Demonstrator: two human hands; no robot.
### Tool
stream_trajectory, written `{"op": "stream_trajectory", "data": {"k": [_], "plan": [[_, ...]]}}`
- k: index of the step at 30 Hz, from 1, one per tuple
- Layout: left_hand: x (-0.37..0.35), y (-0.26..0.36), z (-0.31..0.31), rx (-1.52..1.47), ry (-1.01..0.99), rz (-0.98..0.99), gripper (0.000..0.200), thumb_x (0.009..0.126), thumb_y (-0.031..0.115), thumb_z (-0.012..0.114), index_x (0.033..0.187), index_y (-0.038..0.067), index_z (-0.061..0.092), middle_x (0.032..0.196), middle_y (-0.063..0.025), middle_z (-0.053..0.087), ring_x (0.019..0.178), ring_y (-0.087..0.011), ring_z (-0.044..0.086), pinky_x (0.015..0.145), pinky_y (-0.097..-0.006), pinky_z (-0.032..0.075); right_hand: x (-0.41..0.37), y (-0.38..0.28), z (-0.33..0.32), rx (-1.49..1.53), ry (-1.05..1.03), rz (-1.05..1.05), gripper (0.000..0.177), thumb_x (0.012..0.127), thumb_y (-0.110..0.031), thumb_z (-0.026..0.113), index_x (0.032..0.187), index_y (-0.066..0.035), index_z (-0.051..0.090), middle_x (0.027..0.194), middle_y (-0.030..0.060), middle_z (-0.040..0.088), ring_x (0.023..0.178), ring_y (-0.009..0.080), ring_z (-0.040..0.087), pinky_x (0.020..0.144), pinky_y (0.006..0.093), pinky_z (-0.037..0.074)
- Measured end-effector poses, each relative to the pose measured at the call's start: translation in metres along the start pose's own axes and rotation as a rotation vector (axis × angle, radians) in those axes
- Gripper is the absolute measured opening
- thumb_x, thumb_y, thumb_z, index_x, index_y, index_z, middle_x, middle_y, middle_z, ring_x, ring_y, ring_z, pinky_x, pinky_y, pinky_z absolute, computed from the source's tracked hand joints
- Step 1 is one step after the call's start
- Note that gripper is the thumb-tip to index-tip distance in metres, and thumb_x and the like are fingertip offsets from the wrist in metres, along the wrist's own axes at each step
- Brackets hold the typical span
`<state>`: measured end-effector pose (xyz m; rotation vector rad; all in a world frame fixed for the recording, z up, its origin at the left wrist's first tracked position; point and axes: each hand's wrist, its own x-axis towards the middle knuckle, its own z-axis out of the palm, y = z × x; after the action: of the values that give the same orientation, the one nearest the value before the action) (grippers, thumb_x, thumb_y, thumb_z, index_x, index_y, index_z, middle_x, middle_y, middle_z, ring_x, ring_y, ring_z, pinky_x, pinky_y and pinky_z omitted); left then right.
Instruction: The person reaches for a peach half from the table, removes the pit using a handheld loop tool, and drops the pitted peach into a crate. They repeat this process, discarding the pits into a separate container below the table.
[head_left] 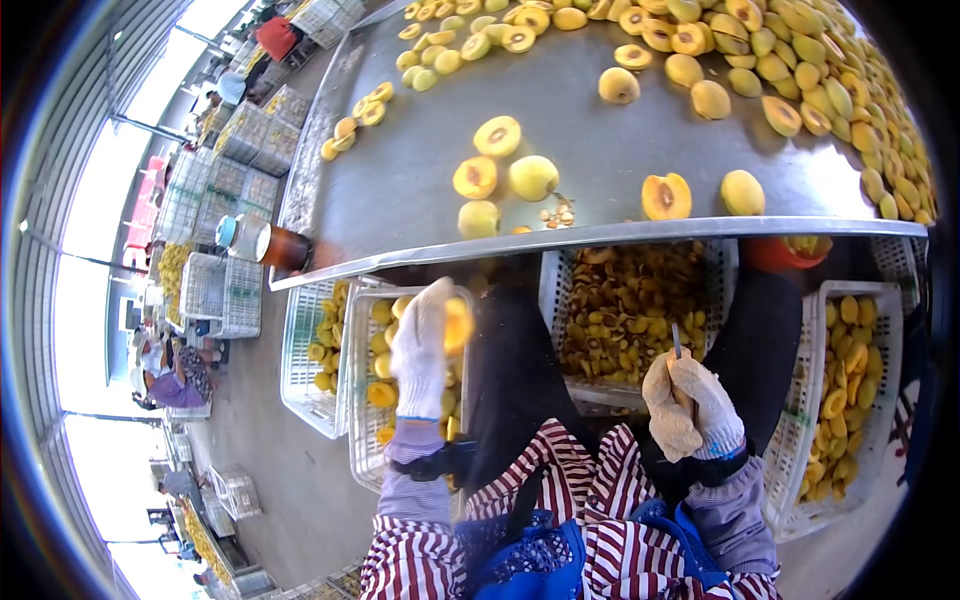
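My left hand [420, 350], in a white glove, is above a white crate of yellow peach halves. Beside its fingers, on the palm side, is a bright orange-yellow peach half [459, 325], slightly blurred; the hand seems to grip it. My right hand [690, 405], also gloved, is closed around a small hand tool with a narrow metal blade [676, 342] pointing up; most of its handle is hidden. Between my knees stands a crate [549, 300] of brownish peach scraps. On the metal table [400, 190] in front lie cut peach halves [475, 178] and a rounder peach [534, 178].
A big heap of peach halves [800, 50] covers the table's far right. More fruit-filled crates stand at my left [312, 395] and right [800, 440]. A jar of dark liquid [283, 247] is by the table's left edge. Stacked crates and other people [180, 380] are farther left.
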<state>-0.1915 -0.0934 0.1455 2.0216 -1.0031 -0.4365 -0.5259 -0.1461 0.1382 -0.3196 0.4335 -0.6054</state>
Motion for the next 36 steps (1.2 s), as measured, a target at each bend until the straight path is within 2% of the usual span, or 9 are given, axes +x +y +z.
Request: {"op": "stream_trajectory", "data": {"k": [1,5,7,10,19,22,25,29,36], "plan": [[0.001,-0.05,-0.019,0.359,0.118,0.189,0.043,0.099,0.046,0.054,0.121,0.011,0.065,0.112,-0.0101,0.069,0.088,-0.0251,0.069,0.073,-0.0391,0.055,0.002,0.001,0.003,-0.03,0.033,0.023,0.036,0.103,-0.032,0.051,0.096,0.003,0.06,0.049,0.0042,0.05,0.034,0.0119,0.042,0.033,0.024,0.035],[-0.051,-0.125,-0.062,0.913,0.08,-0.265,0.049,0.098,0.043,0.054,0.139,0.017,0.053,0.135,-0.0165,0.058,0.111,-0.035,0.064,0.09,-0.0447,0.052,0.009,0.004,0.005,-0.121,0.077,0.113,0.034,0.102,-0.032,0.053,0.105,0.002,0.06,0.054,0.0053,0.053,0.037,0.0123,0.043,0.034,0.0256,0.034],[-0.1,-0.303,-0.074,1.062,-0.008,-0.071,0.058,0.096,0.043,0.057,0.146,0.019,0.044,0.147,-0.0199,0.045,0.126,-0.038,0.054,0.101,-0.0467,0.046,0.012,0.004,0.006,-0.174,0.061,0.12,0.033,0.103,-0.03,0.052,0.106,0.002,0.059,0.056,0.0054,0.054,0.037,0.0122,0.043,0.034,0.0256,0.035],[-0.085,-0.195,-0.066,0.902,-0.358,-0.568,0.063,0.09,0.042,0.064,0.145,0.016,0.046,0.148,-0.0211,0.045,0.13,-0.0367,0.051,0.103,-0.0461,0.045,0.015,0.004,0.011,-0.264,0.049,0.115,0.034,0.105,-0.032,0.047,0.107,0.001,0.058,0.06,0.005,0.057,0.04,0.0116,0.047,0.037,0.0241,0.037],[0.099,0.033,0.02,0.216,0.02,0.481,0.03,0.094,0.024,0.063,0.119,0.008,0.068,0.123,-0.0148,0.066,0.115,-0.0331,0.062,0.1,-0.0376,0.047,0.016,-0.004,0.02,-0.472,0.123,0.191,0.042,0.104,-0.038,0.046,0.109,0.003,0.056,0.059,0.0036,0.056,0.039,0.0104,0.047,0.036,0.0224,0.036],[0.169,0.035,0.064,0.423,0.14,0.375,0.045,0.087,0.041,0.066,0.12,0.01,0.066,0.128,-0.0143,0.063,0.118,-0.0355,0.06,0.1,-0.0421,0.047,0.013,-0.007,0.019,-0.42,0.149,0.212,0.037,0.104,-0.033,0.046,0.109,0.003,0.056,0.06,0.0037,0.057,0.039,0.0111,0.048,0.036,0.0222,0.036],[0.201,0.057,0.085,0.69,-0.277,-0.067,0.057,0.081,0.048,0.069,0.125,0.012,0.062,0.129,-0.0169,0.061,0.119,-0.0355,0.059,0.101,-0.0432,0.047,0.013,-0.009,0.017,-0.412,0.172,0.213,0.036,0.103,-0.031,0.049,0.111,0.004,0.055,0.061,0.0035,0.059,0.039,0.0105,0.049,0.035,0.0212,0.035],[0.192,0.045,0.106,0.604,-0.187,0.115,0.053,0.082,0.043,0.069,0.128,0.018,0.057,0.123,-0.0177,0.065,0.113,-0.037,0.062,0.098,-0.0436,0.048,0.019,-0.011,0.017,-0.409,0.178,0.251,0.034,0.101,-0.028,0.051,0.113,0.004,0.054,0.062,0.0035,0.059,0.04,0.0107,0.047,0.035,0.0228,0.033],[0.127,0.072,0.082,-0.623,-0.332,0.079,0.032,0.091,0.008,0.066,0.119,0.001,0.053,0.11,-0.0136,0.067,0.095,-0.0175,0.068,0.077,-0.0296,0.06,0.018,-0.006,0.017,-0.402,0.231,0.201,0.034,0.098,-0.029,0.057,0.115,0.0,0.053,0.063,0.0041,0.059,0.042,0.0108,0.049,0.036,0.0221,0.036]]}}
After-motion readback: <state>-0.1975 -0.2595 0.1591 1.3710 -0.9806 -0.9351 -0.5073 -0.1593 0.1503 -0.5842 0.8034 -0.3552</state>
